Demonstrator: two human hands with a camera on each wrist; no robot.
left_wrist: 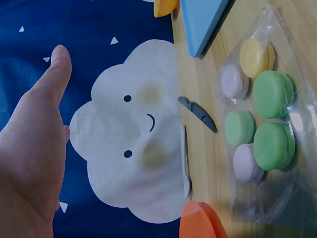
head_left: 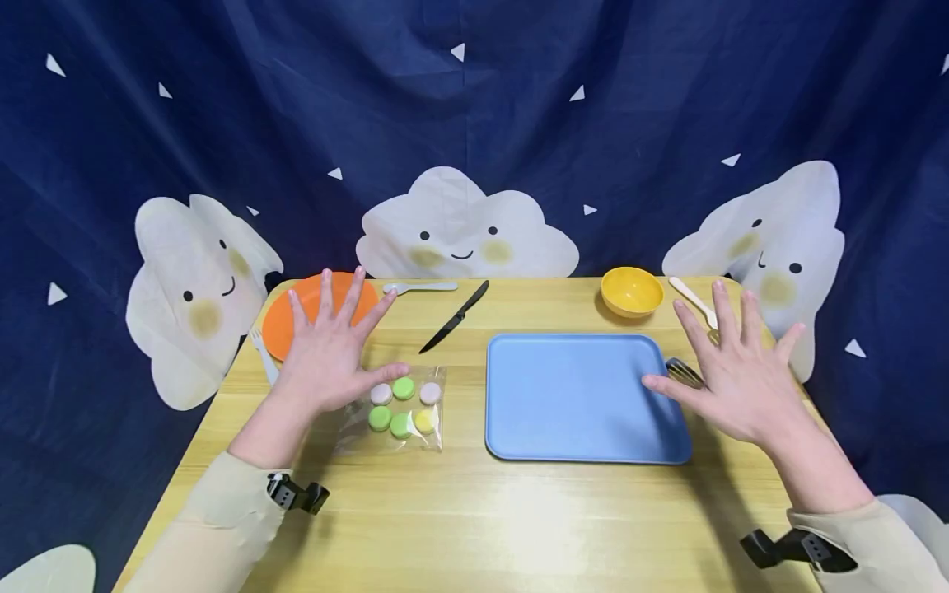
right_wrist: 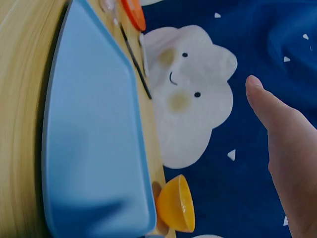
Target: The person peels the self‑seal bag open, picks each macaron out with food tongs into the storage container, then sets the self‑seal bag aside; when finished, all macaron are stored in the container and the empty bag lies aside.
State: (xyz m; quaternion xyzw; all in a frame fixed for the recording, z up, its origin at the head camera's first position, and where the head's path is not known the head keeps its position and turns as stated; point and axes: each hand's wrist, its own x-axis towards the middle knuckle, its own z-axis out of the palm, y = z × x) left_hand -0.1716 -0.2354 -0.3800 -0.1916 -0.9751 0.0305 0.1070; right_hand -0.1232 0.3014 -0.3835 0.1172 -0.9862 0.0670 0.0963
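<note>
My left hand (head_left: 331, 350) hovers flat with fingers spread above the table's left side, its thumb tip just over a clear bag of macarons (head_left: 396, 406) in green, pink and yellow. The bag (left_wrist: 260, 131) lies flat on the wood. My right hand (head_left: 730, 371) is also spread and held above the right edge of an empty blue tray (head_left: 578, 403), with a fork (head_left: 684, 372) partly hidden beneath it. Neither hand holds anything. The blue tray (right_wrist: 89, 144) fills the right wrist view.
An orange plate (head_left: 285, 325) sits at the back left with a white fork (head_left: 263, 356) beside it. A white spoon (head_left: 418, 287) and a black knife (head_left: 454, 317) lie at the back centre. A yellow bowl (head_left: 632, 291) and a cream utensil (head_left: 693, 302) stand at the back right.
</note>
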